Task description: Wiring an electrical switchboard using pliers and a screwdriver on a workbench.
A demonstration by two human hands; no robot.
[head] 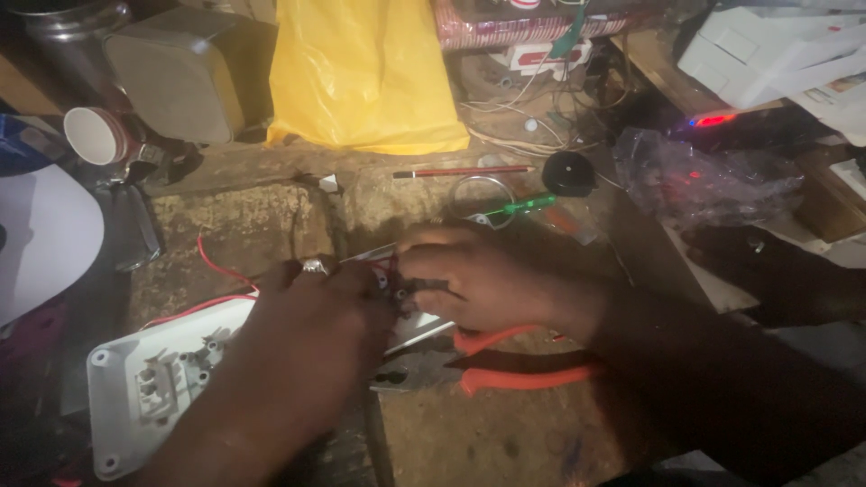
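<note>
Wiring work midway, judging by how things lie: white switch plate (pixel 153 379) face-down on the table (pixel 505 433), back terminals exposed, red wires (pixel 212 271) running from its top edge toward the hands and not yet tucked in. Left hand (pixel 298 352), ring on one finger, over the plate's right end, fingers curled down around the small part between both hands; exact grip hidden, closed as far as can be told. Right hand (pixel 478 280) just right of the left, fingertips pinched tight on the same dark, small wire end or connector, too blurred to name. Pliers (pixel 487 361) with orange-red handles flat on the table directly below the right hand, unheld. Beyond the hands, farther up the table: green-handled screwdriver (pixel 519 207), red pencil (pixel 465 170), round black cap (pixel 568 171), yellow plastic bag (pixel 361 72). Plate open and unmounted, so joining probably unfinished, closing up left to do.
</note>
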